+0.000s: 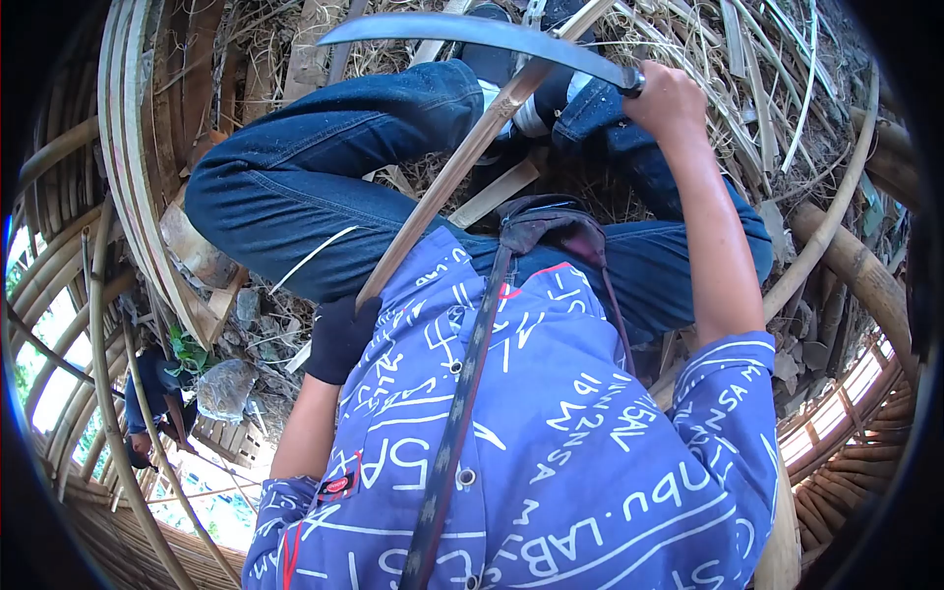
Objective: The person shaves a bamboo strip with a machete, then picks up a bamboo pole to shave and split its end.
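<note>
Visibility limits: the circular lens border cuts off the outer scene. The far end of the held bamboo strip (433, 202) runs out of frame. The fingers of the left hand (342, 339), in a black glove, are largely hidden. The handle of the curved knife (433, 29) is mostly enclosed by the fist. The footwear (485, 57) is dark, partly covered and hard to make out. A second person (157, 403), at the left beyond the cane poles (103, 344), is only partly visible.

Count: hands of the wearer, two; knives, one; held strips, one; waist pouches (551, 224), one; patterned straps (457, 413), one; other persons, one. The upright slats (133, 177) at the left and the fibre litter (747, 108) on the ground overlap too densely to count.

Hand state: the left hand is closed around the near end of the strip, beside the printed shirt (590, 462). The right hand (669, 103), bare, is clenched on the knife handle at the far right.

Position: the strip slopes from the left hand toward the far side, over the jeans (305, 187). The blade points left and crosses above the strip's far portion; contact between them cannot be confirmed. A crumpled plastic bag (226, 386) lies left of the gloved hand.
</note>
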A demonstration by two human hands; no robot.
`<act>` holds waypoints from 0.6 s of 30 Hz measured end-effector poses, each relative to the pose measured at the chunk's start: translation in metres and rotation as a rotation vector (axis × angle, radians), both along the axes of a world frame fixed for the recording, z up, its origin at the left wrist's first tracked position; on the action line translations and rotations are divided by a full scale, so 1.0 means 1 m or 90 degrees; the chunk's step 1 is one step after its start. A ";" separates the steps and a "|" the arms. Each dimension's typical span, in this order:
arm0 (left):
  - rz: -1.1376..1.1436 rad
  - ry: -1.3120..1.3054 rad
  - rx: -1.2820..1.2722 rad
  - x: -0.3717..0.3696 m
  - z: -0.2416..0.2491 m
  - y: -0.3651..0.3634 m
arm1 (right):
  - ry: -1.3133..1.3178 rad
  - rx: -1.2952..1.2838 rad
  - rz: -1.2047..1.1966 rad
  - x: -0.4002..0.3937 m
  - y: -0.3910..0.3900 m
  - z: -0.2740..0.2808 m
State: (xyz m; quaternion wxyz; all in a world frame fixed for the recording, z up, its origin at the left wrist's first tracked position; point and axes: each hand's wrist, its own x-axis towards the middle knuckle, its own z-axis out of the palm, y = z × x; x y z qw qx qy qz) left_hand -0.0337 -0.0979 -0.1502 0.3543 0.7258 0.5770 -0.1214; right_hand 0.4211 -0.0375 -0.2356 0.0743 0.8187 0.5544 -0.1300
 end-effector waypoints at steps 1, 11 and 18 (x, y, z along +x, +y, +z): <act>-0.009 0.003 -0.008 -0.001 0.000 0.000 | -0.007 -0.003 -0.002 0.005 -0.002 -0.001; 0.001 -0.009 0.006 -0.003 -0.002 -0.003 | -0.098 -0.021 -0.089 0.077 -0.003 0.011; -0.006 -0.003 0.009 -0.005 -0.006 -0.002 | -0.111 -0.055 -0.193 0.105 0.000 0.036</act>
